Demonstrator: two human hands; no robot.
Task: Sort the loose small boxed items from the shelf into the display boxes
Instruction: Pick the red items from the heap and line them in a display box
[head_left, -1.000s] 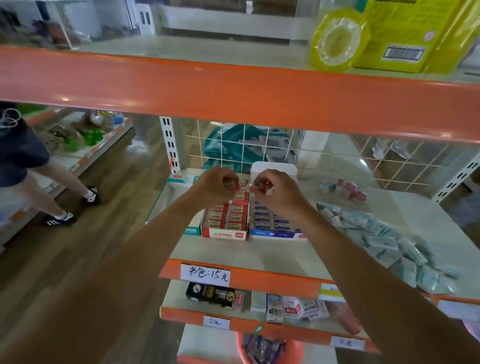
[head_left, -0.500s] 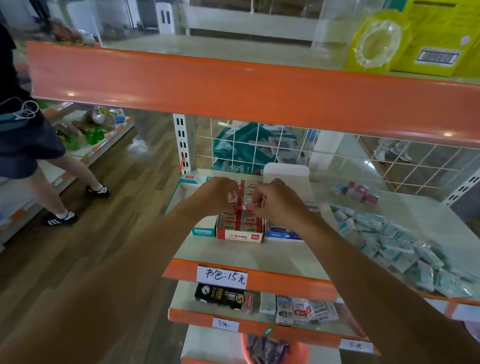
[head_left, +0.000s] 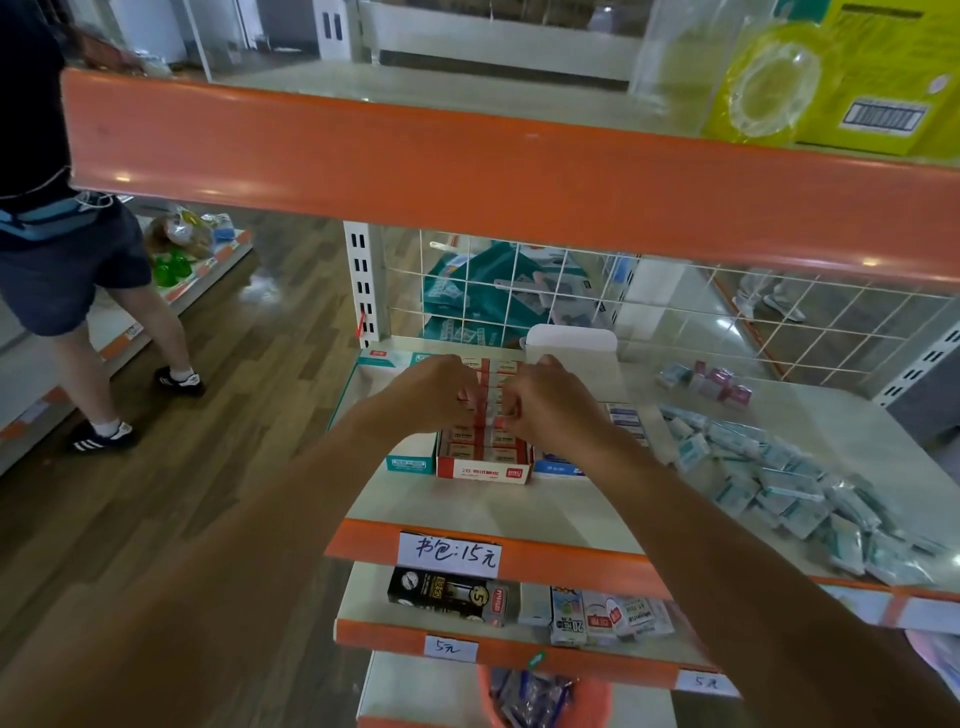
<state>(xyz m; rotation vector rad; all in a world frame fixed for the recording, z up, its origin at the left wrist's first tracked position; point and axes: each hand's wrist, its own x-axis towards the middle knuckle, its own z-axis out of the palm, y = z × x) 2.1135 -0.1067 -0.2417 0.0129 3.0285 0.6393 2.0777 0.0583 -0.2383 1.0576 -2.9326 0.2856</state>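
Three display boxes are set side by side on the shelf: teal box, red box, blue box. Over the red box, the left hand and right hand are held with fingers curled among its small boxes; whether one is pinched cannot be told. Loose packets, uncountable, are heaped rightward.

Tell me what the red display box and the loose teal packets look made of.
Red display box: likely printed cardboard, matte, with straight folded edges. Loose teal packets: apparently clear plastic wrap over small boxes, judging by glints; blur leaves it open.
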